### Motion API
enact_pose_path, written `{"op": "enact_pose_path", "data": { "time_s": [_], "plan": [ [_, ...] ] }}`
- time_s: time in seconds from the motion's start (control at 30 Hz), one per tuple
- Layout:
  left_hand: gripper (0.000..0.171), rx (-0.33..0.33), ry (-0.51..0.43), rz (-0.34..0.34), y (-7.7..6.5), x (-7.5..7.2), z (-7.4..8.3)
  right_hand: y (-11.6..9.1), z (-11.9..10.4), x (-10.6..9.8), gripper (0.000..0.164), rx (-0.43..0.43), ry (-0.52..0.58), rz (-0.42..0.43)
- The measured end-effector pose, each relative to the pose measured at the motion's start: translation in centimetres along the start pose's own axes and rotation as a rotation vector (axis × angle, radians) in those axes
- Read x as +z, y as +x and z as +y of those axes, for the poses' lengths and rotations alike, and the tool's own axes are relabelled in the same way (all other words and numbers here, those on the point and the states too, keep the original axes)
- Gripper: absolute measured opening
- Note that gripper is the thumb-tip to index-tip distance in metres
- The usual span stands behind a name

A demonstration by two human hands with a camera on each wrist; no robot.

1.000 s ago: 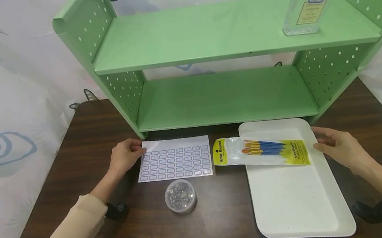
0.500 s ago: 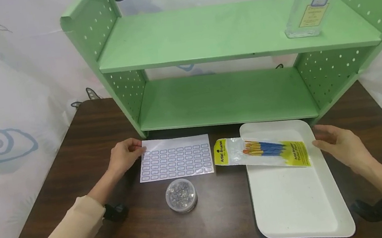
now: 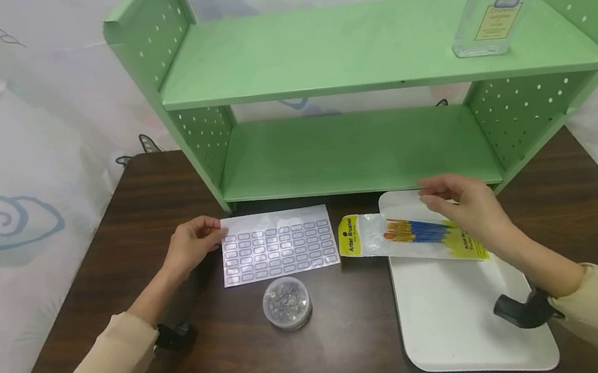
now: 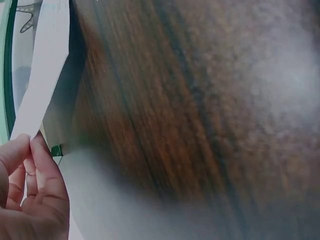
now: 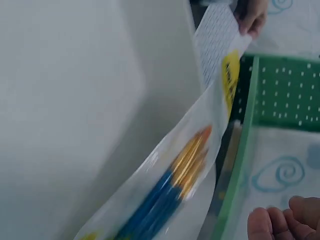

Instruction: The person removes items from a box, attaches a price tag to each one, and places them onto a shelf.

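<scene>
My left hand (image 3: pixel 193 244) pinches the upper left corner of a sheet of label stickers (image 3: pixel 278 246) between thumb and forefinger; in the left wrist view the paper (image 4: pixel 47 65) tilts up off the dark wood. My right hand (image 3: pixel 466 205) hangs over the far end of the white tray (image 3: pixel 446 312), holding nothing, its fingers loosely bent. Below it lies a clear packet of artist brushes (image 3: pixel 415 234) with blue handles, across the tray and past its left rim. The hand hides part of the packet's right end. The right wrist view shows the brush packet (image 5: pixel 175 175) close up.
A round clear tub (image 3: pixel 287 303) of small shiny pieces stands in front of the sheet. Behind everything rises a green two-tier shelf (image 3: pixel 351 148), with a glass perfume bottle (image 3: pixel 494 16) on its upper board at the right.
My right hand has left the tray's right rim and moved left over the brush packet. The left hand still holds the sheet, now tilted, its print catching light.
</scene>
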State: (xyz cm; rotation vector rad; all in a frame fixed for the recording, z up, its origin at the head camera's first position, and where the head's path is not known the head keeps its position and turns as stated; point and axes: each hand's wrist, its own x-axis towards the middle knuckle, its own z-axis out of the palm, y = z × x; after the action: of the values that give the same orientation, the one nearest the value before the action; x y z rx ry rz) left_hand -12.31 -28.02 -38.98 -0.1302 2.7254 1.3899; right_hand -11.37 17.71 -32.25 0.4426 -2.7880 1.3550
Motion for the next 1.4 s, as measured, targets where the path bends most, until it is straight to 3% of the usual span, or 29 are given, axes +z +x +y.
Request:
{"op": "enact_pose_path", "data": {
  "time_s": [0.2,0.37,0.53,0.87,1.07,1.4],
  "plan": [
    [0.024,0.024,-0.075,-0.011,-0.4,-0.1,-0.2,2.8,-2.5,4.3,0.036,0.174,0.278,-0.217],
    [0.024,0.03,-0.122,-0.017,-0.7,-0.2,-0.3,4.3,-3.3,7.8,0.039,0.219,0.343,-0.28],
    [0.024,0.032,-0.151,-0.015,-0.8,-0.3,-0.5,5.3,-3.7,10.3,0.043,0.254,0.373,-0.281],
    [0.027,0.04,-0.221,-0.02,-1.1,-0.7,-0.6,6.2,-3.6,13.3,0.046,0.359,0.339,-0.247],
    [0.027,0.035,-0.234,-0.024,-1.3,-0.9,-0.9,6.3,-4.0,13.9,0.039,0.403,0.421,-0.192],
    [0.029,0.066,-0.28,-0.042,-1.3,-1.2,-0.4,6.2,-4.4,13.4,0.022,0.412,0.43,-0.147]
  ]
}}
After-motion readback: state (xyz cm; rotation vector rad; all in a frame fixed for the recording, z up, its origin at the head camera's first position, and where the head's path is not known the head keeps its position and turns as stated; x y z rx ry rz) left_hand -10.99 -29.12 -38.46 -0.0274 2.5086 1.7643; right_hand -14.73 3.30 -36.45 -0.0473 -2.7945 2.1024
